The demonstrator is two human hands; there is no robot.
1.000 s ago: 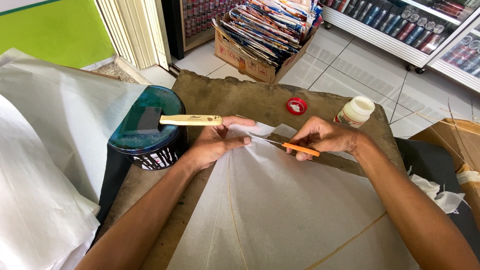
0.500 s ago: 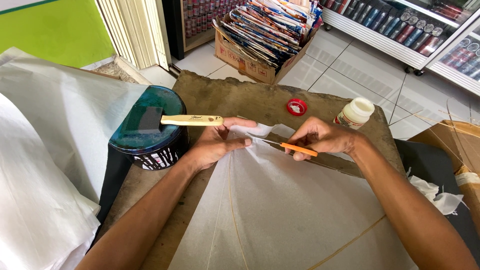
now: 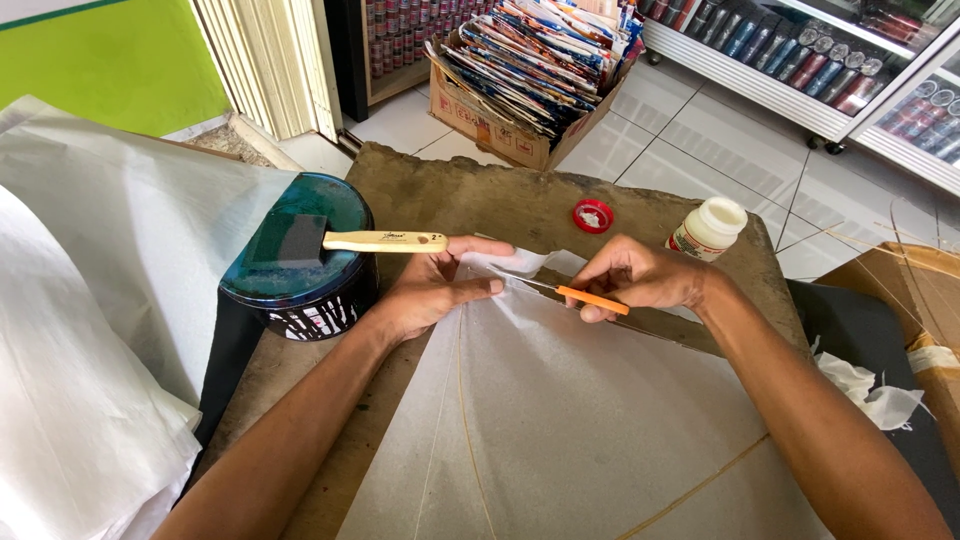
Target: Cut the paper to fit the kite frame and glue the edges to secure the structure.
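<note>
At frame centre, thin white paper is pinned to the tabletop by the left hand, fingers flat. An orange-handled cutter is pinched by the right hand. A white glue bottle stands uncapped, contents unseen; the cardboard box is filled with magazines.

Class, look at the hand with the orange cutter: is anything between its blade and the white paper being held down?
Nothing visible. The right hand holds the orange cutter with its blade tip at the paper edge, which the left hand pins down. The foam brush lies off to the side.
</note>
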